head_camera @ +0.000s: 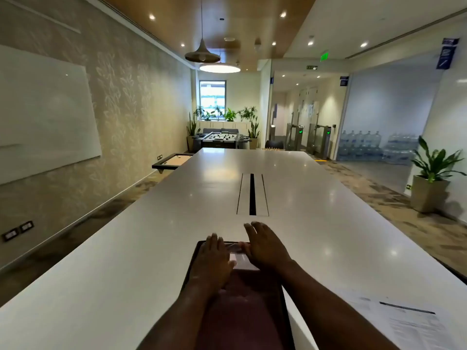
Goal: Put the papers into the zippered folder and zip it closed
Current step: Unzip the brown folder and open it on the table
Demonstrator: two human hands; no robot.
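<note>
A dark maroon zippered folder [242,309] with a black edge lies flat on the white table [141,243] right in front of me. A small clear label pocket [241,260] shows near its far end. My left hand [214,261] rests palm down on the folder's far left part, fingers spread. Over the far right corner my right hand [265,246] lies flat, fingertips reaching past the folder's edge onto the table. Neither hand grips anything. The printed papers [404,322] lie on the table to the right of my right forearm, apart from the folder.
A long cable slot [252,194] runs down the table's middle beyond my hands. A potted plant [432,183] stands on the floor to the right. A foosball table [221,138] is at the far end of the room.
</note>
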